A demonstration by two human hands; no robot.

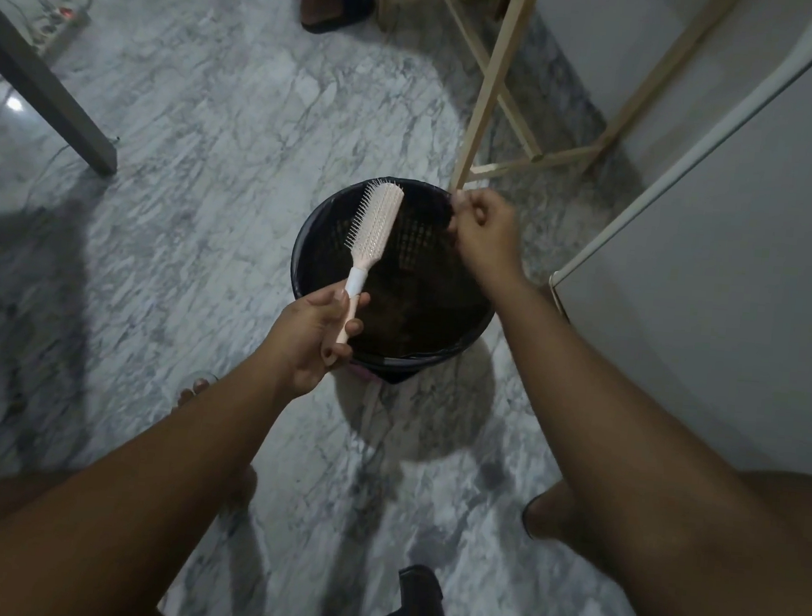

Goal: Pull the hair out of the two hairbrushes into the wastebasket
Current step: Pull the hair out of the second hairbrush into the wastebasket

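Observation:
My left hand [316,337] grips the handle of a pale pink hairbrush [373,230], which points up and away over the black wastebasket [309,251]. Its bristles face left and look free of hair. My right hand [485,231] hovers over the basket's far right rim with its fingers pinched together. A dark wisp below the fingertips may be hair, but it blends into the dark basket. Only one hairbrush is in view.
A wooden frame [495,72] stands just behind the basket. A white cabinet or appliance [718,264] fills the right side. A grey table leg [52,90] and a power strip [60,20] lie at the left. Another person's sandalled foot [335,3] is at the top. A black chair part [414,610] sits below.

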